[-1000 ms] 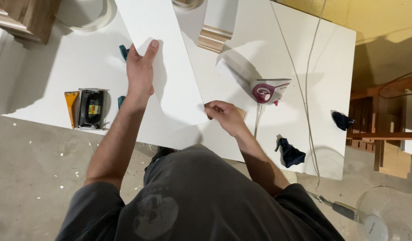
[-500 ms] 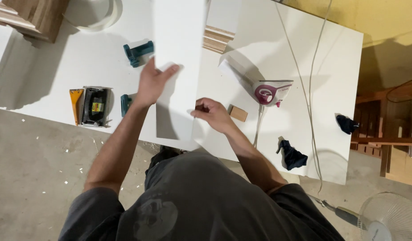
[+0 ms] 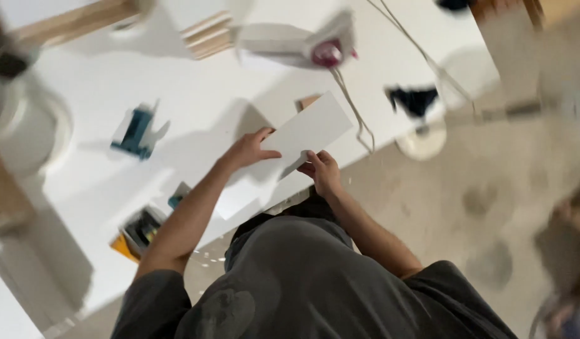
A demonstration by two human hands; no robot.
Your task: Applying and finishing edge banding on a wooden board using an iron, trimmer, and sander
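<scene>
The person stands at the near edge of a large white worktable and holds a flat white rectangular panel, thin like laminated board, tilted up off the tabletop just in front of their body. The left hand lies spread across the panel's face with the thumb hooked over its near long edge, while the right hand pinches the lower corner between fingers and thumb. To my eye the panel keeps its line with no sag, so it looks stiff and fairly light, manageable in two hands; the smooth face probably gives little friction, and the edges and corners seem the surest places to grip, though the corners would likely chip if knocked. On the table, well apart from the hands, lie a small teal hand tool, a yellow and black power tool close to the near edge, a stack of pale wooden strips and a white and magenta corded appliance, whose grey cable trails past the panel's far end. A small tan block peeks out just behind the panel. The view is blurred, but the grey concrete floor looks dusty and spotted, and a white bucket stands at the left.
</scene>
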